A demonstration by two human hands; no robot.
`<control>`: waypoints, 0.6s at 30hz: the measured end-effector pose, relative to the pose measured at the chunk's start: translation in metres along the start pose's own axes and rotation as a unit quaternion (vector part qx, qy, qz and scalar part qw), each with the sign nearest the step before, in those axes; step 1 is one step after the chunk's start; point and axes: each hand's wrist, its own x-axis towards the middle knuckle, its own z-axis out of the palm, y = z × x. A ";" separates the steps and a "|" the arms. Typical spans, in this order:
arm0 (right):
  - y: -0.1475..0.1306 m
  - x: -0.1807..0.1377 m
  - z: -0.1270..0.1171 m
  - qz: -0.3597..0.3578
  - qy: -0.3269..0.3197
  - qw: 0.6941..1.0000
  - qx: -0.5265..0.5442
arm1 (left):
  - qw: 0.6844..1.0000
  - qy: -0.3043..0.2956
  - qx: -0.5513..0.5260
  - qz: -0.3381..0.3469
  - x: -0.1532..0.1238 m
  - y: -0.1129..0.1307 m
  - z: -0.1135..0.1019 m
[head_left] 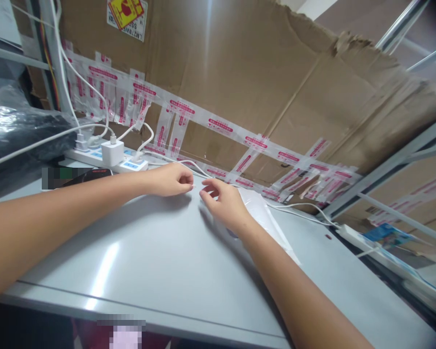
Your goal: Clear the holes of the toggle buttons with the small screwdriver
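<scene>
My left hand [171,179] hovers just above the grey tabletop [148,252], thumb and fingers pinched together. A tiny white bit shows at its fingertips, too small to name. Facing it across a narrow gap is my right hand [225,202], its thumb and fingers curved but apart, with nothing visible in them. Behind and beside the right wrist lies a white plastic sheet or bag [263,213], partly hidden by the hand and forearm. A white cable [194,167] runs along the back of the table behind both hands.
At the back left, a white power strip [136,164] carries a white charger cube [112,152] and several cords. A taped cardboard box [225,87] stands behind the table. Black goods in clear wrap [18,131] lie left; another power strip [363,242] sits along the right edge.
</scene>
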 end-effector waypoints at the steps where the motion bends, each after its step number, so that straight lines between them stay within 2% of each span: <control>1: 0.001 0.000 0.003 -0.016 0.001 0.998 0.057 | 1.000 0.005 0.003 0.013 0.000 0.000 0.001; 3: 0.001 0.001 0.009 -0.044 0.001 0.991 0.128 | 0.999 0.012 0.001 0.030 0.000 0.001 0.002; 5: 0.001 0.001 0.013 -0.052 0.010 0.988 0.147 | 0.999 0.017 -0.002 0.036 0.001 0.000 0.002; 9: 0.001 0.002 0.012 -0.027 0.053 0.992 0.110 | 0.999 0.021 -0.007 0.044 0.000 0.000 -0.002; 14: 0.006 0.003 0.006 -0.005 0.072 0.994 0.077 | 0.996 -0.031 -0.018 0.078 -0.001 0.001 -0.001; 16: 0.007 0.003 0.005 -0.006 0.069 0.995 0.071 | 0.995 0.007 -0.004 0.096 0.000 0.000 0.001; 18: 0.007 0.003 0.006 -0.004 0.066 0.996 0.064 | 0.993 0.079 -0.009 0.093 0.001 -0.001 0.000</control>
